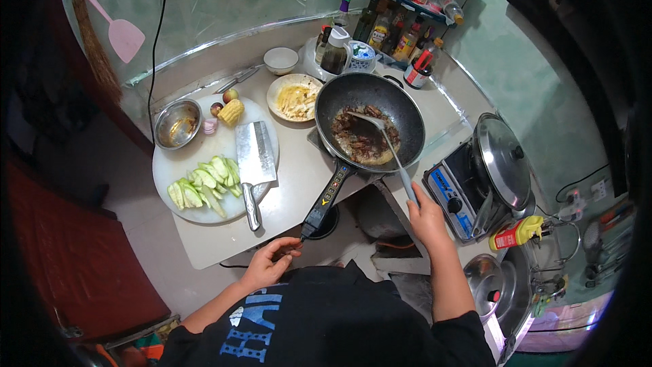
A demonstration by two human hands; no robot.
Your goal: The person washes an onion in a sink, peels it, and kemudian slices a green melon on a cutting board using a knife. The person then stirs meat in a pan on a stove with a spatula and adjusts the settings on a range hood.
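Note:
My right hand (429,218) grips the grey handle of a cooking spatula (391,146). Its blade rests in dark browned meat pieces and bubbling oil (351,138) inside a black electric wok (410,107). Control buttons line the wok's long handle (327,198), which points towards me. At the handle's end, where a cord joins it, my left hand (273,261) has its fingers curled; whether they pinch the cord cannot be made out. To the left, a cleaver (255,155) lies on a round white cutting board (165,176) beside sliced green vegetable (206,183).
A steel bowl (178,124), a corn piece (232,112) and shallots (210,126) sit on the board. Behind are a stained plate (275,99), small bowl (281,61) and oil jug (336,53). A gas stove (448,193) bears a lidded pan (501,158) at right.

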